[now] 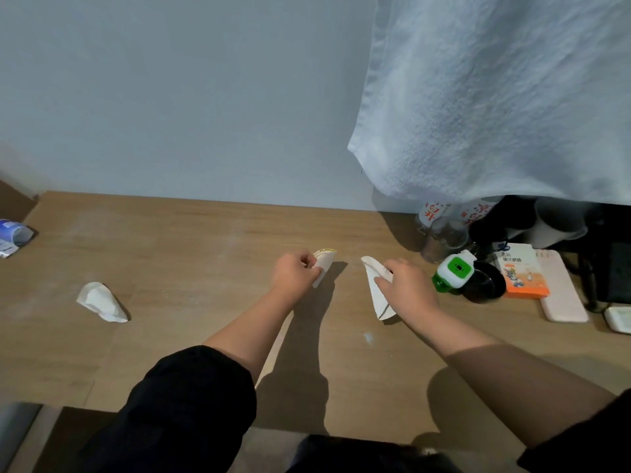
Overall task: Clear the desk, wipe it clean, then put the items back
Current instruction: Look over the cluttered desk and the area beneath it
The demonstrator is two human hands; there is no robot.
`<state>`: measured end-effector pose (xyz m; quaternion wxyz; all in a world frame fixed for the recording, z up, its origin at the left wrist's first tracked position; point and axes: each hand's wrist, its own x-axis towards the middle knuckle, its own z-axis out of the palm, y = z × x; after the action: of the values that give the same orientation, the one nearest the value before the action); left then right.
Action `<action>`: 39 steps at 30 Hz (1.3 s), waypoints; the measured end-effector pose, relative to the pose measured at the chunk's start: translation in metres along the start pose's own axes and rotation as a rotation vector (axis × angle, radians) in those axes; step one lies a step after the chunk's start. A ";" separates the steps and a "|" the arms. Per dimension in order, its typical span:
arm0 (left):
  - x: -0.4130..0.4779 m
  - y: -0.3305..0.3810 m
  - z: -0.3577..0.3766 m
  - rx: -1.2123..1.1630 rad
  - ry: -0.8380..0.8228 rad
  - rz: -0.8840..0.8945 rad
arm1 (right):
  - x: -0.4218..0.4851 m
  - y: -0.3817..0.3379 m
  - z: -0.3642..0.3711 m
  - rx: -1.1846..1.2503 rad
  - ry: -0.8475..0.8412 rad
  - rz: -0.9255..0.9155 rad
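wooden desk [191, 254], hands pinching folded white paper pieces [377, 288]

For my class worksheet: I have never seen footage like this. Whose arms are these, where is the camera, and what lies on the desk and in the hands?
There is no machine here. A person wears one camera on the head, looking forward and down, so the arms are their own. The single picture shows a wooden desk against a wall. The left hand pinches a folded white paper piece with a yellowish edge. The right hand holds a second white paper piece. A crumpled tissue lies at the left, and a blue-and-white packet at the far edge. On the right are a glass jar, a green-and-white gadget and an orange box, under a hanging white towel.
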<state>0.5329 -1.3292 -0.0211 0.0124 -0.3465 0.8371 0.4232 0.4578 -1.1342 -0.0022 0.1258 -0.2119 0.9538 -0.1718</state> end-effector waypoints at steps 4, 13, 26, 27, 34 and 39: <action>-0.030 0.024 0.021 0.091 0.002 0.084 | -0.019 0.024 -0.019 0.057 0.027 0.002; -0.121 0.091 0.125 0.230 0.049 0.167 | -0.068 0.139 -0.057 0.115 -0.097 -0.080; -0.252 0.147 0.241 0.243 0.105 -0.033 | -0.152 0.257 -0.091 0.109 -0.242 -0.170; -0.259 0.149 0.245 0.230 0.110 -0.035 | -0.158 0.263 -0.092 0.106 -0.239 -0.173; -0.321 0.145 0.272 0.155 0.115 -0.052 | -0.212 0.296 -0.102 0.047 -0.199 -0.235; -0.379 0.127 0.294 0.033 0.168 -0.103 | -0.265 0.310 -0.101 -0.038 -0.205 -0.205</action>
<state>0.6660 -0.8519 -0.0020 -0.0302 -0.4233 0.8231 0.3775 0.5472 -0.7244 0.0161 0.2003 -0.3271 0.9123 -0.1434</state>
